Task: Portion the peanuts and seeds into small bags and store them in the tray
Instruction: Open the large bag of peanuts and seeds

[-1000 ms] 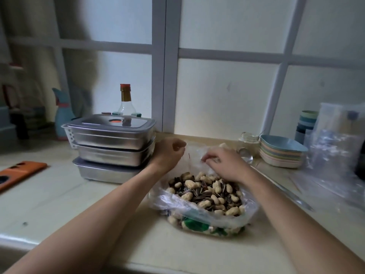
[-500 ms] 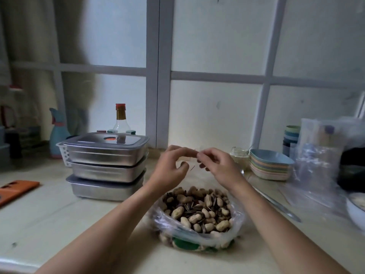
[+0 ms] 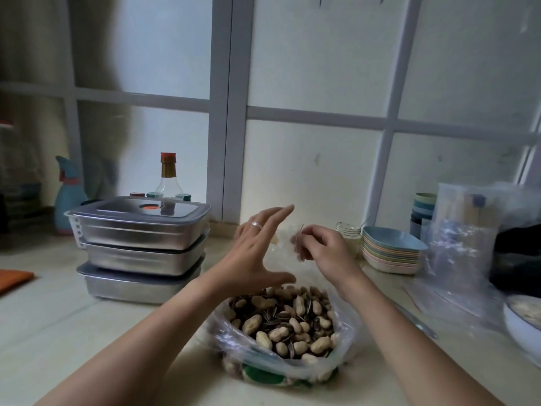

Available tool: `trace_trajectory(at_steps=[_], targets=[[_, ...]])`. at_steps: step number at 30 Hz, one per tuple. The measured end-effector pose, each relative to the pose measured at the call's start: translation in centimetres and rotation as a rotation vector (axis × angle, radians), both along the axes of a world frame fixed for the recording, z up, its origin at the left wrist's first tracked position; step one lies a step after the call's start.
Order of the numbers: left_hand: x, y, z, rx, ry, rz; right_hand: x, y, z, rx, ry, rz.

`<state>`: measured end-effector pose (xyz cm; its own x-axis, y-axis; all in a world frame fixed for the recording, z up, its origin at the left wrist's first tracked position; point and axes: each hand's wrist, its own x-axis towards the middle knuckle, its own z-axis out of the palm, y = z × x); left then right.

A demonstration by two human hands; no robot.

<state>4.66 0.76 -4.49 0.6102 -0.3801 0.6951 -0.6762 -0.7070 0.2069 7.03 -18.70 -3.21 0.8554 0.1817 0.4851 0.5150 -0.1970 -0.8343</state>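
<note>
Hovering over the bag of peanuts and seeds [image 3: 292, 369], the left hand [image 3: 257, 253] is spread wide, empty; the right hand [image 3: 322, 249] pinches a thin strand [image 3: 301, 230] with curled fingers.

One head-worn wide-angle camera looks forward and down across the worktop [image 3: 73, 332] toward the window frame [image 3: 231, 112] behind its far edge. The worktop's near part fills the lower picture, close beneath the lens.
</note>
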Motion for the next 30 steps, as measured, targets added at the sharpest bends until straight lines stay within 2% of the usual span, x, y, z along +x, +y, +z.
trace_trajectory(at_steps=[2, 5, 8, 10, 12, 15, 19, 25, 30], targets=[[0.5, -0.2, -0.6, 0.03, -0.02, 0.041, -0.3, 0.2, 0.1, -0.015, -0.001, 0.031], [0.9, -0.3, -0.6, -0.032, -0.129, 0.109, -0.2, 0.4, 0.0, -0.073, -0.014, 0.04], [1.0, -0.1, -0.6, -0.066, -0.183, 0.163, 0.0, 0.4, -0.3, -0.107, -0.102, -0.081], [1.1, 0.2, -0.8, -0.081, -0.159, 0.188, -0.3, 0.3, 0.0, -0.06, -0.153, -0.123], [1.2, 0.3, -0.9, -0.091, -0.137, 0.192, -0.8, 0.1, 0.7, -0.016, -0.154, -0.038], [1.1, 0.2, -0.9, -0.12, -0.1, 0.171, -1.7, 0.2, 1.2, -0.105, -0.1, 0.093], [0.7, 0.2, -1.0, -0.114, -0.062, 0.143, -2.0, 0.5, 0.8, -0.235, -0.009, 0.072], [0.3, 0.7, -1.2, -0.158, 0.022, 0.05, -2.3, 0.0, 1.4, -0.054, 0.012, 0.313], [-0.2, 1.6, -1.4, -0.155, 0.054, 0.05, -1.8, -0.3, 0.7, -0.228, -0.045, 0.246]])
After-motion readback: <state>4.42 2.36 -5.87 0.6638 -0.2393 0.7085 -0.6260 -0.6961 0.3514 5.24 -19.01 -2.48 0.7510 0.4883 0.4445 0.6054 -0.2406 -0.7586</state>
